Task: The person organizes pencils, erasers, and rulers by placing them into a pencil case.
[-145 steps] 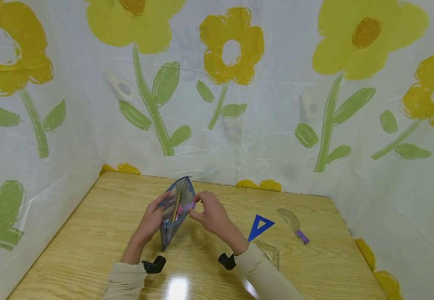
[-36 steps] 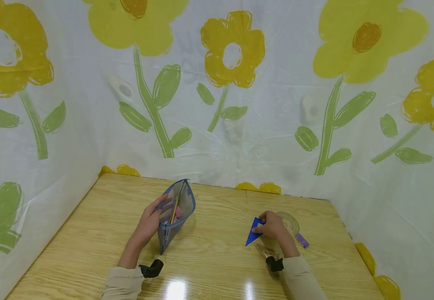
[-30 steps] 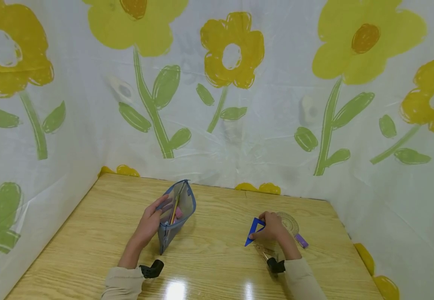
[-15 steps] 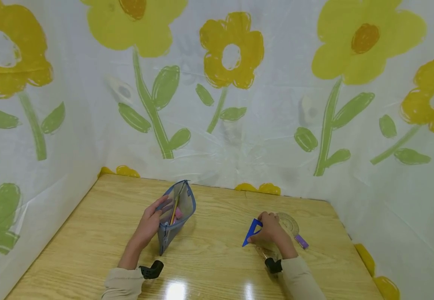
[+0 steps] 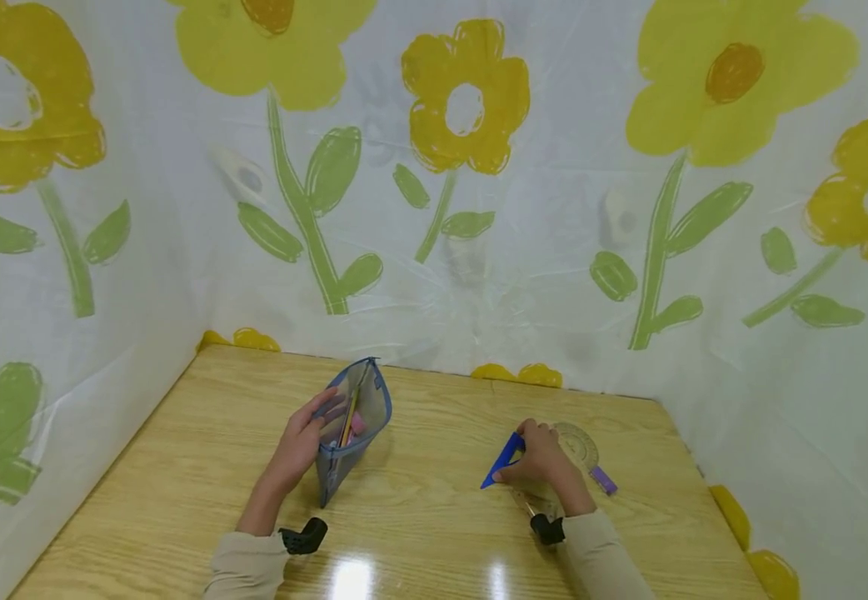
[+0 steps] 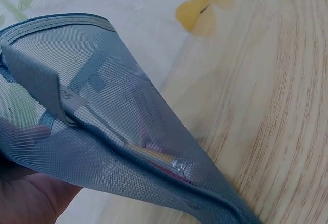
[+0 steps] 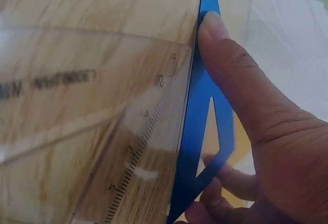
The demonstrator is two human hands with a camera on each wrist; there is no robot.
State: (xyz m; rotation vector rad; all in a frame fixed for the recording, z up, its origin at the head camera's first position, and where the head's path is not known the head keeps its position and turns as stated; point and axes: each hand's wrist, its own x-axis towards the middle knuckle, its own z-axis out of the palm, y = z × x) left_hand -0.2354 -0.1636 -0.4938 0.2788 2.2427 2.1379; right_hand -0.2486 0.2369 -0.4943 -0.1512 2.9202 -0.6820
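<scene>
My left hand (image 5: pixel 295 450) grips a blue-grey mesh pencil pouch (image 5: pixel 340 482) by its left side and keeps its mouth spread. Some fingers show through the mesh in the left wrist view. Inside the pouch lie a yellow pencil (image 5: pixel 348 421) and a small pink item (image 5: pixel 358 423). Farther right, my right hand (image 5: pixel 546 458) pinches a blue set square (image 5: pixel 496 469) between thumb and fingers, tilted up on edge. In the right wrist view the thumb presses the face of the blue set square (image 7: pixel 192 116). A clear set square (image 7: pixel 148 131) appears beside it.
Beyond the right hand lie a clear protractor (image 5: pixel 580 446) and a small purple block (image 5: pixel 602 480). The wooden table (image 5: pixel 426 533) meets a flower-printed white sheet (image 5: pixel 554 292) at the back and sides. Black camera mounts (image 5: pixel 304 537) sit at both wrists.
My right hand has left the pouch, where it held a purple item, and moved right to the blue set square. It has tilted that set square up. The left hand keeps its hold.
</scene>
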